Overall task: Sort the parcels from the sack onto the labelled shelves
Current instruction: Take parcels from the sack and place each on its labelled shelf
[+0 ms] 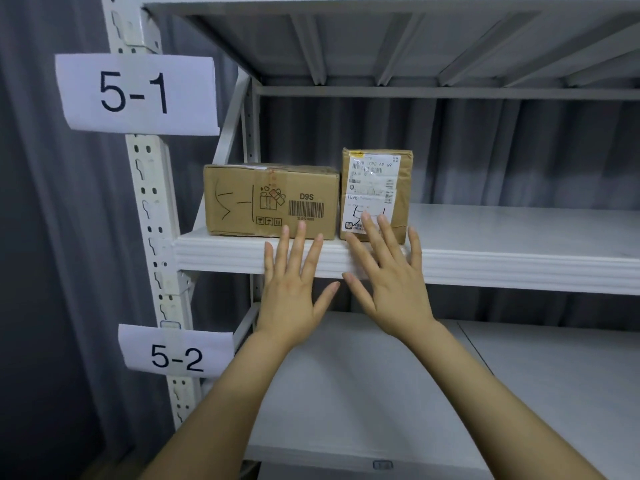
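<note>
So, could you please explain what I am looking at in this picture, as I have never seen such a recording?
There is no machine here: a person wears a camera on the head, so the single picture looks forward and down along their own bare arms. The left hand and right hand are both open, fingers straight, holding nothing. They reach toward a white metal shelf marked by the paper label 5-1. Two cardboard parcels stand on it side by side: a wide box printed D9S, and a taller parcel with a shipping label. The fingertips lie in front of the parcels; whether they touch them I cannot tell. Below is a lower shelf with the label 5-2.
</note>
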